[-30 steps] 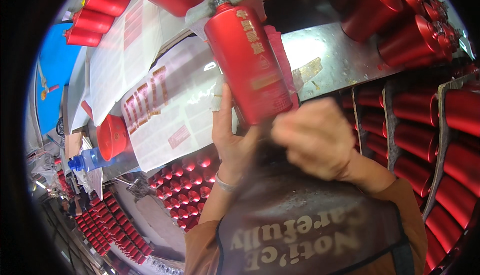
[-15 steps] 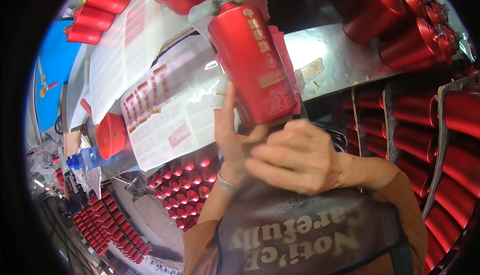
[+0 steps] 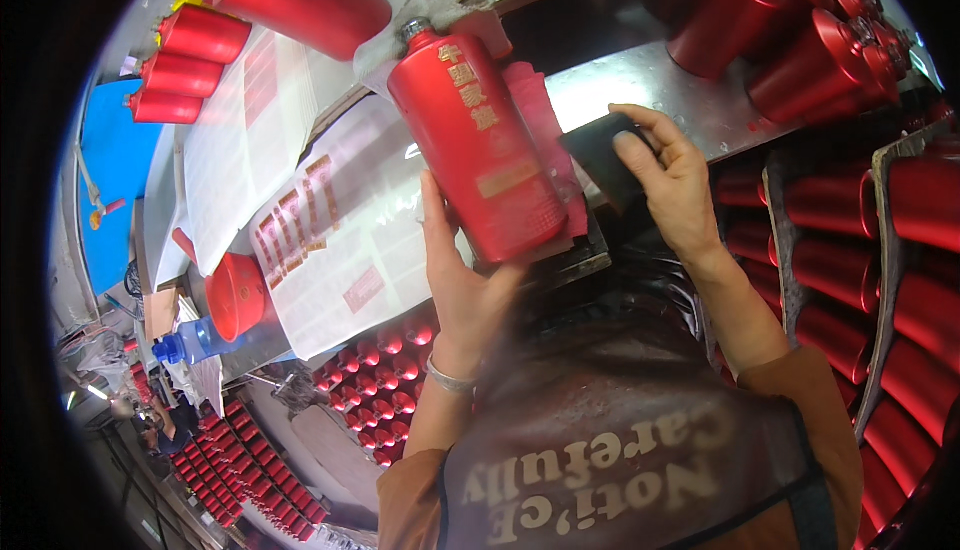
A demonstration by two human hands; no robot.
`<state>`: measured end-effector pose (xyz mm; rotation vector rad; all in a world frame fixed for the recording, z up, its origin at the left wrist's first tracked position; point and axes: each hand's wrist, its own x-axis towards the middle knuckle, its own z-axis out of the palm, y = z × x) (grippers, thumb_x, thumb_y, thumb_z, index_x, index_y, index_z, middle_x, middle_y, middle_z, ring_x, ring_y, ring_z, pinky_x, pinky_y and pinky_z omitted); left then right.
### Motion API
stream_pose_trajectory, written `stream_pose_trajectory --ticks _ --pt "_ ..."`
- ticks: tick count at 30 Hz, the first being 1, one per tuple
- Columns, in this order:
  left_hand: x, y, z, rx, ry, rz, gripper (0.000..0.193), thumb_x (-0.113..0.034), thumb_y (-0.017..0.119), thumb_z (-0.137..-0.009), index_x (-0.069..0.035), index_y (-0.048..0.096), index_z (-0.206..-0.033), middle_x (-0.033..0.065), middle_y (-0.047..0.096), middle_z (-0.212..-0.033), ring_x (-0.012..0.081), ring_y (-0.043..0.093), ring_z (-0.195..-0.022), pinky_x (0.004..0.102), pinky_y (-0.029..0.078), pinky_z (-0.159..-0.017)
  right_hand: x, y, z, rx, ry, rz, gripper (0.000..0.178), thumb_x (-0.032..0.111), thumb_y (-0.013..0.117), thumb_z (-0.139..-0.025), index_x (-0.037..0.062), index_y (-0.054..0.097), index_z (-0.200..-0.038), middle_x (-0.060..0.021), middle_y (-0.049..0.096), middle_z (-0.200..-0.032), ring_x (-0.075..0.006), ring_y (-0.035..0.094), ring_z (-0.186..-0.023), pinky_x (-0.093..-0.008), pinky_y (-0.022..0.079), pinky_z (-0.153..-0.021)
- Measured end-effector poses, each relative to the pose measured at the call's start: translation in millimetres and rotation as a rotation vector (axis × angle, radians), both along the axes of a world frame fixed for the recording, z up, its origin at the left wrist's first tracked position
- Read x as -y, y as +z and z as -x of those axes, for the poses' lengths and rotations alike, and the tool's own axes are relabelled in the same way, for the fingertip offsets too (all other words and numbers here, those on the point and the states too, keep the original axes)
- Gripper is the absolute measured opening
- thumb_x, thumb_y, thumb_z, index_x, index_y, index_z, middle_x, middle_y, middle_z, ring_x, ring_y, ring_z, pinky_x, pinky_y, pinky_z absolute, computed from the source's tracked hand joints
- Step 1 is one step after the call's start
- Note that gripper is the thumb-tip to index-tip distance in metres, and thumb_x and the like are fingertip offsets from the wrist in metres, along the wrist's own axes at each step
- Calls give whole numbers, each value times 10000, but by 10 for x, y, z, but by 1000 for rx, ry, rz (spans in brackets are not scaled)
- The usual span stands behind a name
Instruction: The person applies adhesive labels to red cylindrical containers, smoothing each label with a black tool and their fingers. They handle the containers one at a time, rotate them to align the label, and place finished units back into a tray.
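Over the metal bench (image 3: 690, 100), the left hand (image 3: 470, 280) grips the lower body of a red bottle (image 3: 475, 145), holding it tilted with its neck pointing away. Just to its right, the right hand (image 3: 675, 185) pinches a dark pad (image 3: 605, 155), apart from the bottle. White label sheets (image 3: 340, 240) lie at left.

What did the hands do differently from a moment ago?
The right hand moved away from the base of the red bottle, up and to the right, and its fingers now grip a dark block beside the bottle. The left hand stayed under the bottle, holding it up with its neck pointing away. The label sheets on the bench did not move.
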<state>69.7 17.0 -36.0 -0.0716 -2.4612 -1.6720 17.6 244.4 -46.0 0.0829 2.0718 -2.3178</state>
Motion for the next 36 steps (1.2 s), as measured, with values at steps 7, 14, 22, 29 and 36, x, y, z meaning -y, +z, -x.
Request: stream_pose_trajectory --ticks 7,14,22,29,36 --pt "-273 314 95 157 9 -464 1193 58 832 -708 -82 68 -1614 144 409 -1507 262 517 -1313 411 500 -1070 -31 503 -224 -501 102 -428 449 234 702 -903 9 602 -1279 -144 639 -1186 -238 669 -961 -291 555 -782" --pt "-458 475 68 144 73 -476 976 -205 843 -830 -2 236 -1567 132 511 -1427 219 561 -1253 359 473 -1057 152 719 -401 -487 184 -781 872 421 793 -786 52 434 -1490 -224 503 -1421 -347 687 -998 -376 588 -702" --pt "-428 455 60 129 63 -388 833 -465 750 -886 42 388 -1439 140 533 -1377 249 554 -1253 403 449 -1076 133 561 -269 -396 186 -557 836 389 795 -819 -34 438 -1445 -267 548 -1346 -415 617 -1146 -438 516 -955" --pt "-438 382 31 136 74 -442 904 -628 684 -876 44 415 -1417 138 558 -1317 233 576 -1194 389 476 -1012 160 533 -285 9 498 -70 672 322 791 -836 2 519 -1361 -228 644 -1231 -352 646 -1113 -402 505 -962" --pt "-305 358 52 155 54 -210 920 -616 751 -832 42 457 -1404 121 599 -1272 208 596 -1134 357 486 -967 403 494 -338 -116 839 -36 595 395 707 -873 -68 579 -1226 -259 658 -1138 -375 652 -1047 -432 503 -923"
